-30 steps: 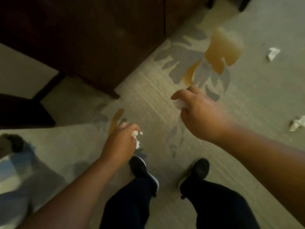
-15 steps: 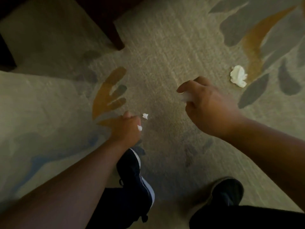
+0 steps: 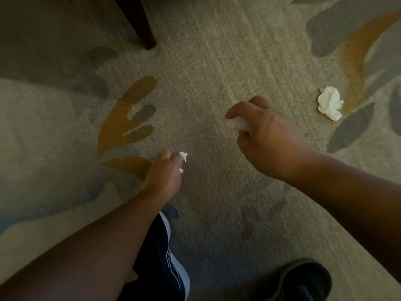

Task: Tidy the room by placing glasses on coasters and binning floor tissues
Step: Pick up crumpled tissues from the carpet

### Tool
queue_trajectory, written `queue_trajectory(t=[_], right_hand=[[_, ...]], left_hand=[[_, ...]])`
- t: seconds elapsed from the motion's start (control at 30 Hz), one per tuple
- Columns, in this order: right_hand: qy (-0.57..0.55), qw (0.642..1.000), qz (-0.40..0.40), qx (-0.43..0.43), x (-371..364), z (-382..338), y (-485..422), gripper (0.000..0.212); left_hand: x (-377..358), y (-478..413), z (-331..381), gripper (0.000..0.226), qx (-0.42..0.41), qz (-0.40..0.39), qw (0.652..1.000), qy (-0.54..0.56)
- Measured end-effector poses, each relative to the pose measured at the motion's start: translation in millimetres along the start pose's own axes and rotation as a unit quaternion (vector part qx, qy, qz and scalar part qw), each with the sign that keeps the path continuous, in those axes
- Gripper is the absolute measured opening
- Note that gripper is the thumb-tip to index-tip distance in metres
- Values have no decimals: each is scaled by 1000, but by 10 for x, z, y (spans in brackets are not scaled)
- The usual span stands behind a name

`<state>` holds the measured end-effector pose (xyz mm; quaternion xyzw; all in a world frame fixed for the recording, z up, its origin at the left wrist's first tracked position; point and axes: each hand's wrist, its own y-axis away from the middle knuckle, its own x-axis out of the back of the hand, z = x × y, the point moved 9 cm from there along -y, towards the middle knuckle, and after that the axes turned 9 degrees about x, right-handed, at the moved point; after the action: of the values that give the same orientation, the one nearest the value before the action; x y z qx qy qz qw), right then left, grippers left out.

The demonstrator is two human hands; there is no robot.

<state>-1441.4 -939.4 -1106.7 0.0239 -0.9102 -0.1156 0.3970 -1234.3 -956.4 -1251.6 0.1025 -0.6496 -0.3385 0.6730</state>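
Observation:
My left hand (image 3: 163, 173) is curled round a crumpled white tissue (image 3: 183, 156); only small bits of it stick out past the fingers. My right hand (image 3: 267, 135) grips another white tissue wad (image 3: 237, 124) between thumb and fingers. Both hands hover above the patterned carpet (image 3: 206, 72). A third crumpled tissue (image 3: 329, 103) lies loose on the carpet, to the right of my right hand and apart from it. No glasses, coasters or bin are in view.
A dark wooden furniture leg (image 3: 141, 22) stands on the carpet at the top left. My two dark shoes (image 3: 303, 281) and dark trouser legs (image 3: 162, 263) fill the bottom edge. Orange and grey leaf shapes pattern the carpet.
The view has dropped closer to the floor and the cabinet has slid out of the top. The loose tissue on the right now lies nearer my right hand. Both hands still hold their tissues.

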Motion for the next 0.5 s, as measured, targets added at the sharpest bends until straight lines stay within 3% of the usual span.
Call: queue_trajectory(t=[0.13,0.27,0.5], right_hand=[[0,1000,6,4,70,-16,31,34],[28,1000,7,-9,125,76,62,36],[58,997,16,-45,270,318,203,42]], left_hand=[[210,-23,255,8,-49,31,997,54],[131,-146,272,26,-37,31,998,34],[-3,-235,326,4,-19,-5,999,-49]])
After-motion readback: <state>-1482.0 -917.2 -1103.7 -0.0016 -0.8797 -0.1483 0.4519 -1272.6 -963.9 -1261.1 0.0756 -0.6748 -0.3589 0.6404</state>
